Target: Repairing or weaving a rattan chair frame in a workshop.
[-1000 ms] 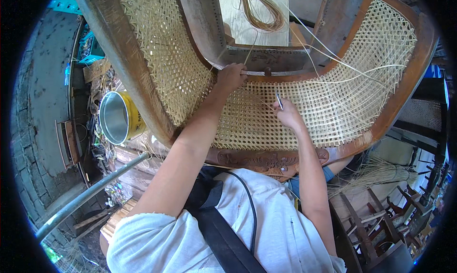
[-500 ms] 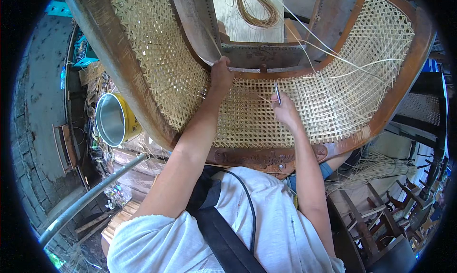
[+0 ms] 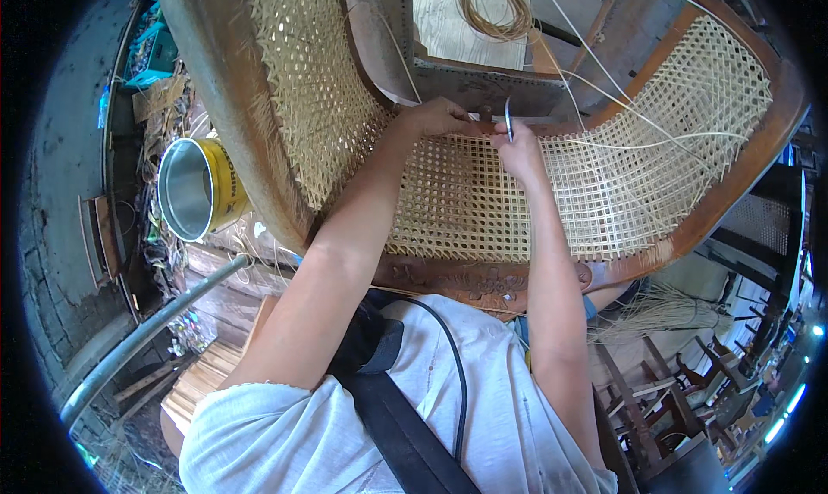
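A curved wooden chair frame (image 3: 690, 235) with woven cane webbing (image 3: 466, 201) lies before me. My left hand (image 3: 435, 117) is at the inner upper edge of the webbing, its fingers drawn together near the wood; whatever they pinch is too small to make out. Close to its right, my right hand (image 3: 523, 156) is closed round a slim, pointed metal tool (image 3: 508, 119), which stands tip up over the frame's inner rail. Loose pale cane strands (image 3: 642, 115) cross the right part of the webbing. Another thin strand (image 3: 404, 59) rises beyond my left hand.
A coil of cane (image 3: 492, 15) lies on a pale board beyond the frame. At left stand a yellow bucket (image 3: 207, 188), a metal pipe (image 3: 155, 334) and a teal crate (image 3: 155, 59). Wooden chair parts (image 3: 655, 408) and a bundle of loose cane (image 3: 668, 313) are at right.
My left hand has moved right along the inner edge, near the right hand, and no longer holds up the rising strand. My right hand has moved up with the tool. The view has shifted somewhat.
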